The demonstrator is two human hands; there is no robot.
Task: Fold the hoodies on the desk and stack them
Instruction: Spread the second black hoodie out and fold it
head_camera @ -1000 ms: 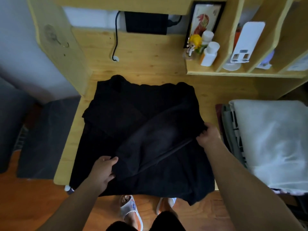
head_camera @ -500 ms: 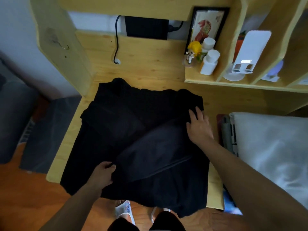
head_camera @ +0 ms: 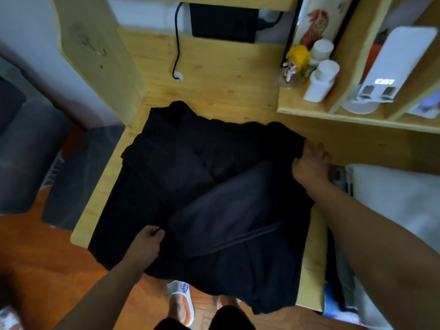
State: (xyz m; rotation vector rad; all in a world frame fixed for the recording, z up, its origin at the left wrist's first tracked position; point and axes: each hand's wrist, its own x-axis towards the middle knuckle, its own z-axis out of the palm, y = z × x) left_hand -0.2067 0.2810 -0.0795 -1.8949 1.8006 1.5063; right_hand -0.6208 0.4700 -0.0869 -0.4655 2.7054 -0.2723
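Nearest the person, the hem of the black hoodie (head_camera: 214,198) hangs over the front edge of the desk (head_camera: 214,86), above the sandalled feet (head_camera: 181,303); the garment is too long for the desktop, so the overhang is presumably left for a later fold. The left hand (head_camera: 147,246) pinches the cuff end of a sleeve (head_camera: 228,222) that lies diagonally across the body of the hoodie, fingers curled on the cloth, apparently to pin it flat. Further in, the right hand (head_camera: 312,163) grips the far right corner at the shoulder, fingers tucked around the edge (thumb hidden), likely to draw that side square or bring it inward. The hoodie lies spread at the centre of the desk, hood end toward the back wall. To the right sits a pile of light folded cloth (head_camera: 392,198), a probable stacking place. Beyond, a shelf (head_camera: 309,110) holds white bottles (head_camera: 321,79) and a figurine (head_camera: 295,63), well apart from the work. Judgement: folding is at an early stage.
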